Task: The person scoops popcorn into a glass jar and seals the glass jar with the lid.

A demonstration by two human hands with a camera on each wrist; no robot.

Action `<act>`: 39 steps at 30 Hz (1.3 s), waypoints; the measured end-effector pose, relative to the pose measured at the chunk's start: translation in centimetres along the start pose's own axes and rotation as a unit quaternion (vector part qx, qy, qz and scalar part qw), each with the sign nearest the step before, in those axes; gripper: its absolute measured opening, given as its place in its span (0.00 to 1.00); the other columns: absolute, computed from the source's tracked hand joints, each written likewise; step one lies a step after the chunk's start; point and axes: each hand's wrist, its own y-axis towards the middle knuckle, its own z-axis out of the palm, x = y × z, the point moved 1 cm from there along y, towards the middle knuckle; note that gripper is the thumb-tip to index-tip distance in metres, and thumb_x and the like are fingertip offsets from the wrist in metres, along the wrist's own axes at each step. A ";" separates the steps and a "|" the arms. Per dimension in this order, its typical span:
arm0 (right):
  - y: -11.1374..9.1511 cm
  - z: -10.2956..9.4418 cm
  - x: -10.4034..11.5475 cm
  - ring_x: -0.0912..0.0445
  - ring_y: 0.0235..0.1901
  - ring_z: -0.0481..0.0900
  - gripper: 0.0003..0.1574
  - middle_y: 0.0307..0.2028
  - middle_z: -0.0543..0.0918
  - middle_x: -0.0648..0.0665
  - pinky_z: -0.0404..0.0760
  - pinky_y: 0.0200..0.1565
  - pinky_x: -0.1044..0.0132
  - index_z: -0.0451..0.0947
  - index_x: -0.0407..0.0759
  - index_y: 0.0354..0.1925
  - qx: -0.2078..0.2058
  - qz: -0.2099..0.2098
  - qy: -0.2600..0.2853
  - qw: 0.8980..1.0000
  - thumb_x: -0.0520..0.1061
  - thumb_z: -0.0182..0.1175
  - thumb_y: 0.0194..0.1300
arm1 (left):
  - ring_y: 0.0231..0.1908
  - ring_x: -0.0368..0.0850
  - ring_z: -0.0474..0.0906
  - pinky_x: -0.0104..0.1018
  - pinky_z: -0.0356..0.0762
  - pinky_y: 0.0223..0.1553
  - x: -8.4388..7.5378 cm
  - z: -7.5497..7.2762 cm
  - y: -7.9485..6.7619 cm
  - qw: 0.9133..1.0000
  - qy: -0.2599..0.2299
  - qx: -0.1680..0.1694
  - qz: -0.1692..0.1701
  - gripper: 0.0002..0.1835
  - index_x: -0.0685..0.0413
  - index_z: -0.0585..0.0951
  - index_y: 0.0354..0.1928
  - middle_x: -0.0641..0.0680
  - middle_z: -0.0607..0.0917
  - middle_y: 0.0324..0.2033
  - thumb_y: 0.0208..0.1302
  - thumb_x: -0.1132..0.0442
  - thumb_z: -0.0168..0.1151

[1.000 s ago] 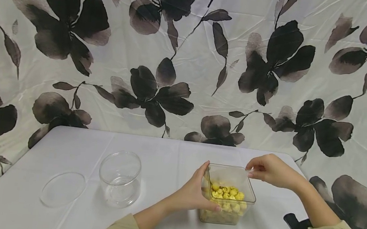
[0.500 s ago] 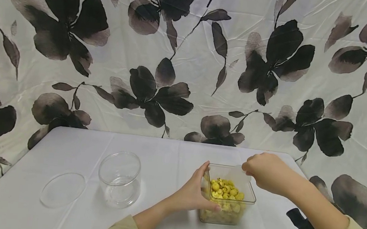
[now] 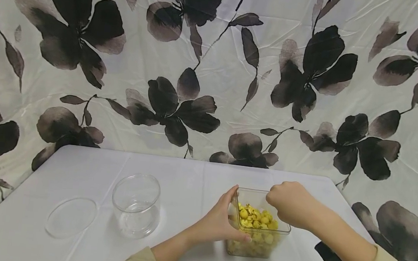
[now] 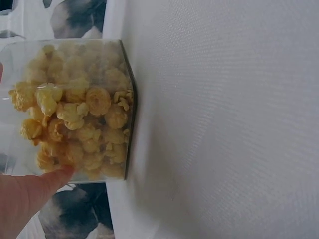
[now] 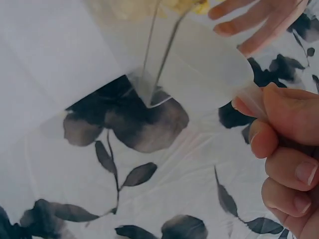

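Note:
A clear square container stands on the table with yellow popcorn in its lower part. My left hand grips its left side, thumb across the front wall and fingers at the back corner. In the left wrist view the thumb presses the wall beside the popcorn. My right hand is over the container's right back corner, fingers curled. In the right wrist view it pinches the handle of a translucent whitish scoop, whose broad blade overlaps the container's corner. The head view hides the scoop behind the hand.
Left of the container stands a round clear jar with nothing in it. A thin clear disc like a lid lies farther left on the white-covered table. A floral cloth hangs behind the table's back edge.
My right hand has turned over, fingers now downward, and moved left and lower over the container, taking the scoop along. The left hand and the container have stayed in place.

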 end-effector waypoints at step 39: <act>1.3 2.3 -3.0 0.63 0.16 0.49 0.24 0.13 0.52 0.56 0.51 0.21 0.70 0.58 0.50 0.11 0.045 0.089 0.327 0.940 0.26 0.49 0.49 | 0.64 0.49 0.58 0.37 0.70 0.55 0.2 -0.1 0.1 1.000 0.001 -0.003 0.004 0.66 0.45 0.43 0.73 0.53 0.58 0.65 0.37 0.51 0.79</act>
